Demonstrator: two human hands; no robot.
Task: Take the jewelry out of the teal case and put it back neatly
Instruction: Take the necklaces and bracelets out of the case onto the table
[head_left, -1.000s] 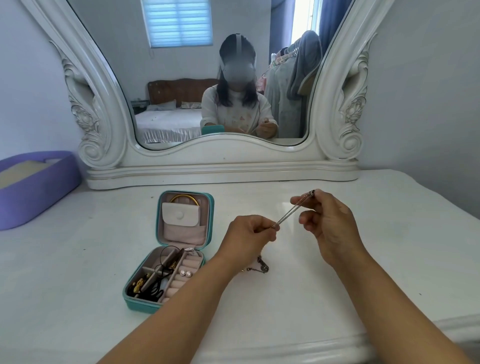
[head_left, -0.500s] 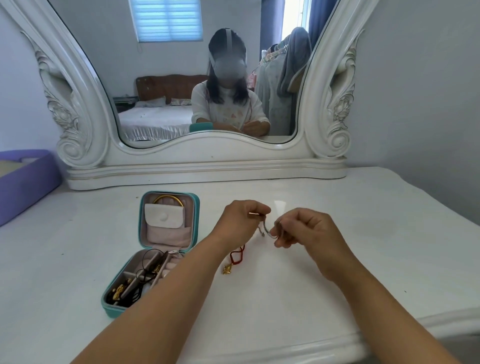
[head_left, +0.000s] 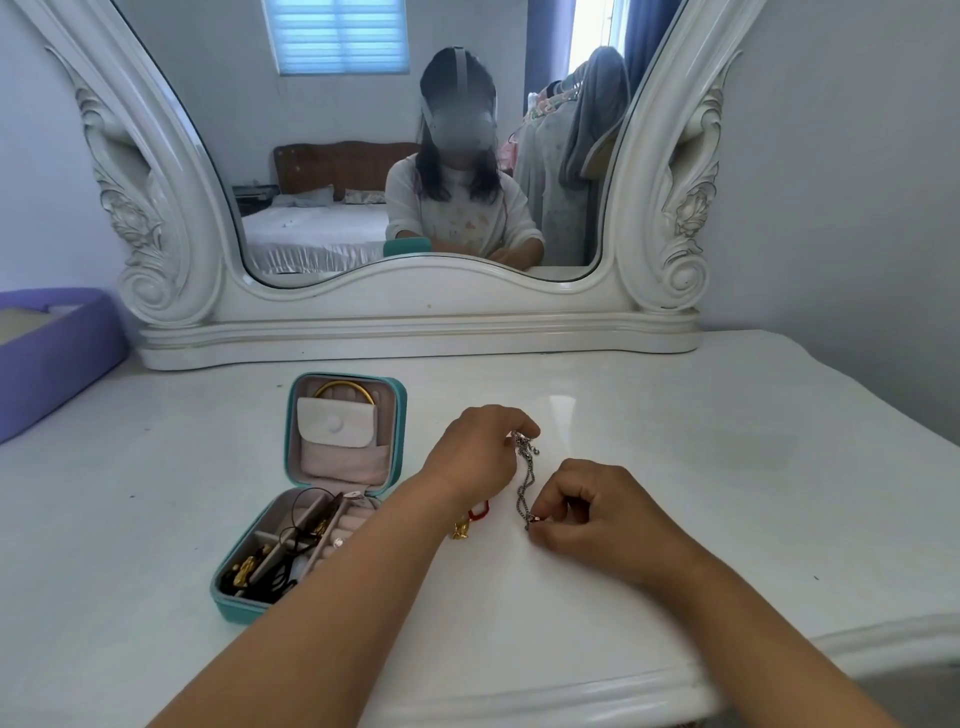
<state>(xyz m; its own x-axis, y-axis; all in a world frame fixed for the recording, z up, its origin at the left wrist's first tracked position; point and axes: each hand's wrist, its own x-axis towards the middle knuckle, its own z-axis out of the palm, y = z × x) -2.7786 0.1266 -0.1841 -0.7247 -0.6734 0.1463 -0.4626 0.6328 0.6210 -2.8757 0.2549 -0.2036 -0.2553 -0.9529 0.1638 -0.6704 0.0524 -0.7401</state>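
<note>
The teal case (head_left: 397, 415) lies open on the white dressing table (head_left: 727, 467), its lid upright with a gold bangle (head_left: 344, 389) and a white snap pouch (head_left: 336, 427). Its tray holds black cords, gold pieces and stud earrings (head_left: 280, 551). Right of the case, a silver chain (head_left: 523, 486) stretches between my hands just above the table. My left hand (head_left: 475, 452) pinches its far end; my right hand (head_left: 587, 512) pinches its near end. A red cord with a gold charm (head_left: 470, 522) lies on the table, partly hidden by my left wrist.
A large white carved mirror (head_left: 415, 301) stands along the back of the table and reflects a person. A purple padded box (head_left: 52, 353) sits at the far left. The table's front edge (head_left: 571, 696) curves close below my arms; a grey wall rises on the right.
A second ago the chain was held taut in the air. My hands have since come down toward the table, the right hand drawing nearer to me, so the chain now runs front to back.
</note>
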